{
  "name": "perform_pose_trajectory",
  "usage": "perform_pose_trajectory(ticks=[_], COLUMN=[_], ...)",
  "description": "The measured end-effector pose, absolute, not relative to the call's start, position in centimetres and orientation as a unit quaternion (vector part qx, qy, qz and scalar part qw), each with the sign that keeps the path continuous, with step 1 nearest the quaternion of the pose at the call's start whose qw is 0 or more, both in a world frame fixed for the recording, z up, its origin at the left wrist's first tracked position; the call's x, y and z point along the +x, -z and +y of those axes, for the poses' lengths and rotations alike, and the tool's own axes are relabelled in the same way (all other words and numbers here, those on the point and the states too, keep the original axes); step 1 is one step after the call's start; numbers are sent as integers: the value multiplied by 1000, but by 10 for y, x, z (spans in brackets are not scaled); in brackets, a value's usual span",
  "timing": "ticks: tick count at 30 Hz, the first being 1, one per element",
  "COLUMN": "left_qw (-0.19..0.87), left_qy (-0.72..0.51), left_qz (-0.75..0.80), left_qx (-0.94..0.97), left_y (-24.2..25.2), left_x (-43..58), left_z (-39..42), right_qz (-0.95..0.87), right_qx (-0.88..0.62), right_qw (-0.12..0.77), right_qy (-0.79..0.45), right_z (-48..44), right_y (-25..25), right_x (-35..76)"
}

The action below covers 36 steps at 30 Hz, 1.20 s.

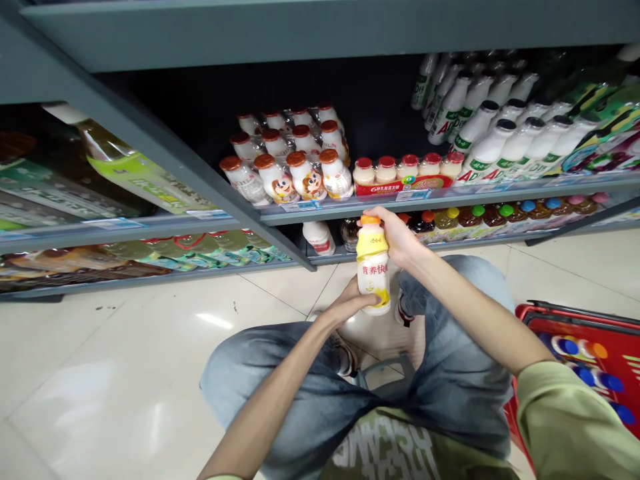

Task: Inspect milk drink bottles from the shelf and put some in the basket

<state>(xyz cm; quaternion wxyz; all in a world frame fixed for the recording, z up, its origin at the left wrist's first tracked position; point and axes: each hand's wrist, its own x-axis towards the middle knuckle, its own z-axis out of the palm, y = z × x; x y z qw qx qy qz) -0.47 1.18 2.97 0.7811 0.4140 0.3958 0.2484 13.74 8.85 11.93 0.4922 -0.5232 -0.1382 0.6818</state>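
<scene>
Handling is in progress, in the judgement of this report: one yellow-and-white bottle [373, 270] is off the shelves and has not yet been set down. It is upright, between the person's knees and the shelf edge [350, 208]. Its orange cap [370, 220] is on.

The left hand [350, 301] is closed around the lower part, thumb across the front. The right hand [395, 235] is closed at the cap and neck; its fingers behind are partly hidden.

On the middle shelf stand red-capped bottles [311, 181], a pack of small bottles [407, 177] and white bottles with dark caps [493, 148]. Below, a white bottle [319, 238] stands near the grey upright [205, 160]. At the person's right is a red basket [617, 353] containing bottles with blue and orange caps [586, 375].

Obstructions: the held bottle and right hand mask part of the lower shelf; the right leg [463, 313] lies between the held bottle and the basket.
</scene>
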Motion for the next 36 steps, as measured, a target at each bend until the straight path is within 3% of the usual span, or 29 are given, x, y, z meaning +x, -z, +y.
perform_pose_trajectory(ticks=[11, 16, 24, 36], left_qw=[776, 781, 665, 666], left_qy=[-231, -222, -361, -334], left_qz=[389, 383, 448, 469], left_qx=[440, 441, 477, 475], left_y=[-28, -28, -33, -22], left_x=[-3, -3, 5, -1], left_z=[10, 10, 10, 10], right_qz=[-156, -179, -167, -132], right_qx=[-518, -510, -494, -510], right_qw=[486, 529, 592, 556], right_qy=[-686, -654, -614, -643], right_z=[89, 86, 90, 91], right_y=[-115, -112, -122, -122], right_x=[137, 134, 142, 144])
